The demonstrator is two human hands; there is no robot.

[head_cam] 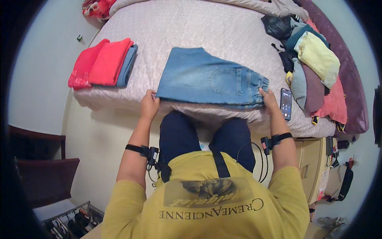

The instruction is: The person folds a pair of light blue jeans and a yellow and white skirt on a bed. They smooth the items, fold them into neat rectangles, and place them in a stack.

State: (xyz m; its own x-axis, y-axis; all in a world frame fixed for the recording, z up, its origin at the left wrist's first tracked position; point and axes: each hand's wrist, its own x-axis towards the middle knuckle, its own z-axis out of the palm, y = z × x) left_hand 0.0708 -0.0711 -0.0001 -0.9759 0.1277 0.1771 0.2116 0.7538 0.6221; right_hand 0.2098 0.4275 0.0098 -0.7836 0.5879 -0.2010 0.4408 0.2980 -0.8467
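Note:
A pair of blue denim jeans (200,80) lies flattened and doubled over near the bed's front edge, with a back pocket facing up. Its gathered elastic waist is at the right. My left hand (150,103) pinches the lower left corner of the denim between thumb and fingers. At the waist end, my right hand (268,98) grips the elastic band, thumb on top. The fingers under the cloth are hidden on both sides.
Folded red garments (109,62) and a folded blue one (128,67) lie at the bed's left. A smartphone (286,104) rests right of my right hand, beside a heap of mixed clothes (317,59). A dark chair (46,179) stands lower left.

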